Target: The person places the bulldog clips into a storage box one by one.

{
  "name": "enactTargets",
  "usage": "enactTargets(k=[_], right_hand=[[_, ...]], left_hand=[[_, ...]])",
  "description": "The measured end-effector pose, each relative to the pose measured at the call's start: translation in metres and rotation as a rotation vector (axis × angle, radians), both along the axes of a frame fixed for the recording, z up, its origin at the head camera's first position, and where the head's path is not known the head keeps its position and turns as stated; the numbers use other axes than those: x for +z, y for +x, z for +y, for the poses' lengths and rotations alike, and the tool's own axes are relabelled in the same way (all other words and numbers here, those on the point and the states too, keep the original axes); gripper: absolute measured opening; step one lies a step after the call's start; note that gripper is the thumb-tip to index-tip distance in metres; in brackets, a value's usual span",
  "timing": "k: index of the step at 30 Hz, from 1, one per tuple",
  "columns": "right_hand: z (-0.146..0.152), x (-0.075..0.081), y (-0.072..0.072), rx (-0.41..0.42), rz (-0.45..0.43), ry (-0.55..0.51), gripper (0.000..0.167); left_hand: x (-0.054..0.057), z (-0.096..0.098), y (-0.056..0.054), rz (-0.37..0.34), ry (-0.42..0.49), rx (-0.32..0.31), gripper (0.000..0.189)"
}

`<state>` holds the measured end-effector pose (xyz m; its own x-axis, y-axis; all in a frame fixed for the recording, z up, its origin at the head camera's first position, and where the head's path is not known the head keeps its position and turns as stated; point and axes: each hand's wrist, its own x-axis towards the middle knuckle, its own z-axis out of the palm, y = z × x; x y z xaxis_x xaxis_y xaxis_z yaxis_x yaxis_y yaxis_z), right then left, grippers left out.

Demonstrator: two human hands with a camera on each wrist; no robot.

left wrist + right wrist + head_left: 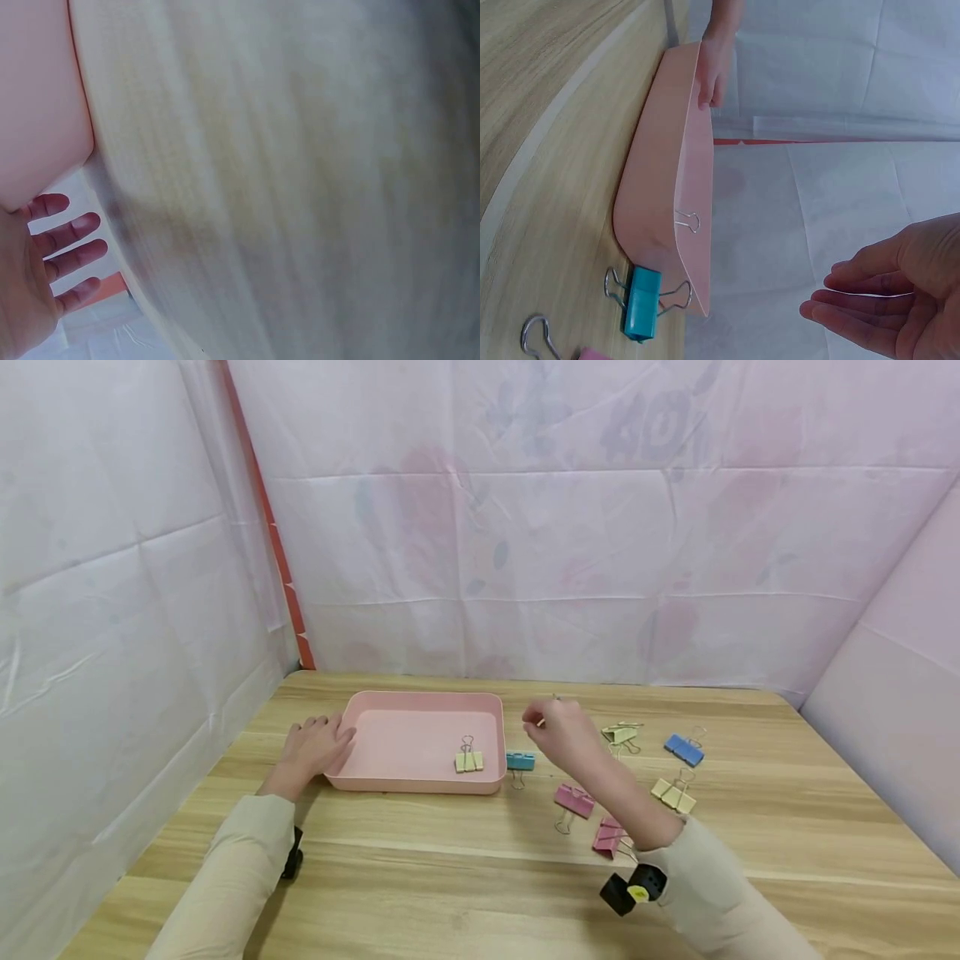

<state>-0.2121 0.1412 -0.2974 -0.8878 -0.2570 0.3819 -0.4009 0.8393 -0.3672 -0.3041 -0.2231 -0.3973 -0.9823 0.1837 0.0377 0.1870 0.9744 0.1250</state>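
Observation:
My left hand (313,750) rests at the left rim of a pink tray (420,785), its fingers spread outside and its thumb over the rim. In the left wrist view the fingers (71,234) are relaxed beside the tray wall. My right hand (562,732) hovers past the tray's right end, fingers loosely bent and nothing seen between them in the right wrist view. Inside the tray, toward its right, lies a yellow binder clip (469,762). A teal binder clip (642,304) sits against the tray's right outer wall, below my right hand.
Right of the tray, pink binder clips (574,801) lie near my right forearm. Farther right are a blue clip (684,749), a yellow clip (672,795) and yellow clips (621,733) close together. White cloth walls (570,543) border the wooden table (450,877).

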Motion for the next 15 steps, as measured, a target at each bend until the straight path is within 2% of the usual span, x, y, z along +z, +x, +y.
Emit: enactTargets(k=[4, 15], right_hand=[[0.01, 0.001, 0.005, 0.0, 0.002, -0.008, 0.003], [0.037, -0.005, 0.021, -0.025, -0.067, 0.015, 0.005]], left_hand=[[0.0, 0.0, 0.0, 0.004, 0.002, 0.0, 0.057], [-0.001, 0.0, 0.001, 0.018, 0.009, -0.001, 0.056]])
